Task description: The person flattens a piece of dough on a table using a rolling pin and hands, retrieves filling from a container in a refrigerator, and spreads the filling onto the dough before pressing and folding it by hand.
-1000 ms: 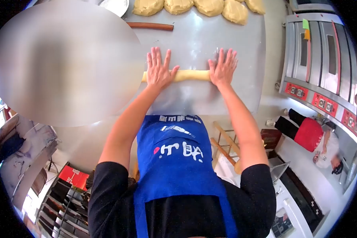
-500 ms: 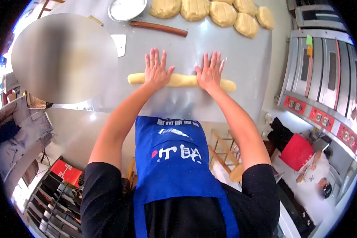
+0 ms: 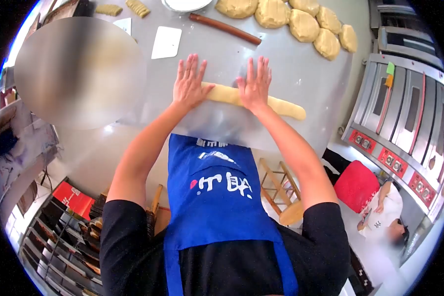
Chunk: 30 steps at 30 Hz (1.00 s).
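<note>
A pale yellow dough roll (image 3: 223,93) lies across the metal table in front of me, slanting down toward the right. My left hand (image 3: 189,84) rests flat on its left end, fingers spread and pointing away from me, and hides that end. Right of it, my right hand (image 3: 255,84) presses on the roll near its middle with an open palm. The roll's right end sticks out past my right hand. Beyond the hands lies a brown rolling stick (image 3: 225,28), and a white scraper (image 3: 166,42) is to its left.
Several dough lumps (image 3: 303,25) sit at the table's far right, beside a white bowl (image 3: 186,4). Small ridged dough pieces (image 3: 137,8) are at the far left. Ovens (image 3: 394,113) and a person in a red apron (image 3: 357,186) are on the right. A stool (image 3: 282,192) stands below the table.
The view has turned, and the table's items appear shifted right. Against the roll, my left hand is now at its left end, which showed beyond that hand half a second ago. Both hands stay flat.
</note>
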Tool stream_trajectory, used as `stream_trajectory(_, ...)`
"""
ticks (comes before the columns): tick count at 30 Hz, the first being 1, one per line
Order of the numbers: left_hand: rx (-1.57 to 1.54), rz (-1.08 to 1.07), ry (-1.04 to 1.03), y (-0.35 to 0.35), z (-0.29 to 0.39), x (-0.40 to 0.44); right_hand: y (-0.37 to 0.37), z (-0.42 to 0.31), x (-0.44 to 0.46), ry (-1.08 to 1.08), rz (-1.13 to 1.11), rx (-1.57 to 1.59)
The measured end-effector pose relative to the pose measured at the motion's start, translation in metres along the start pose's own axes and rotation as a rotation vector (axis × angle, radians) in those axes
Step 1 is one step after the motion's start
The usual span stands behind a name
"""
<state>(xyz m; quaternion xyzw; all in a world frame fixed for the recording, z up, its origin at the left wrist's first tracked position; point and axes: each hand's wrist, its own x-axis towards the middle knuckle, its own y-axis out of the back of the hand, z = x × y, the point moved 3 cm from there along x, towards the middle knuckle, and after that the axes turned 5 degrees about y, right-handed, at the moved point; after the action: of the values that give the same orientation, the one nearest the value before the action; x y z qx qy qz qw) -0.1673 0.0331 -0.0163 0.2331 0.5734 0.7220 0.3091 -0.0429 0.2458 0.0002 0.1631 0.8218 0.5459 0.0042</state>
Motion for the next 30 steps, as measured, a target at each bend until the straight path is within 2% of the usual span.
stream_trajectory(1, 0.088, -0.112, 0.089, 0.011, 0.002, -0.001, -0.017, -0.008, -0.001, 0.048, 0.019, -0.015)
stream_trajectory(2, 0.086, -0.1, 0.111, 0.012, -0.001, 0.004, -0.026, -0.008, 0.003, 0.072, 0.016, -0.013)
stream_trajectory(4, -0.003, -0.099, -0.105, 0.008, -0.007, 0.008, -0.029, -0.016, -0.003, 0.005, -0.108, -0.148)
stream_trajectory(6, -0.098, -0.034, -0.12, 0.011, -0.019, 0.009, -0.028, -0.018, 0.004, 0.059, -0.159, -0.186)
stream_trajectory(8, -0.389, 0.224, 0.036, 0.021, -0.044, 0.008, -0.038, -0.023, 0.012, 0.027, -0.27, -0.208)
stream_trajectory(9, -0.398, 0.217, 0.05, 0.023, -0.05, -0.002, -0.041, -0.034, 0.016, 0.031, -0.288, -0.21)
stream_trajectory(11, -0.852, 0.435, 0.401, 0.039, -0.079, -0.033, -0.044, -0.069, 0.036, 0.074, -0.068, 0.021)
stream_trajectory(12, -0.846, 0.436, 0.42, 0.044, -0.083, -0.049, -0.054, -0.077, 0.033, 0.083, -0.081, 0.031)
stream_trajectory(14, -1.238, 0.481, 0.705, 0.052, -0.097, -0.079, -0.076, -0.089, 0.032, 0.076, -0.209, -0.129)
stream_trajectory(18, -1.239, 0.569, 0.821, 0.049, -0.104, -0.124, -0.083, -0.093, 0.05, 0.117, -0.222, -0.165)
stream_trajectory(22, -1.248, 0.57, 0.883, 0.057, -0.104, -0.166, -0.1, -0.156, 0.074, 0.174, -0.154, 0.097)
stream_trajectory(24, -1.224, 0.549, 0.865, 0.066, -0.113, -0.172, -0.118, -0.168, 0.074, 0.191, -0.204, -0.083)
stream_trajectory(26, -1.287, 0.601, 0.898, 0.062, -0.11, -0.178, -0.121, -0.159, 0.06, 0.159, -0.231, -0.073)
stream_trajectory(28, -1.286, 0.561, 0.87, 0.058, -0.116, -0.178, -0.131, -0.162, 0.07, 0.177, -0.13, -0.073)
stream_trajectory(30, -1.249, 0.513, 0.887, 0.058, -0.116, -0.179, -0.119, -0.169, 0.064, 0.12, -0.179, -0.093)
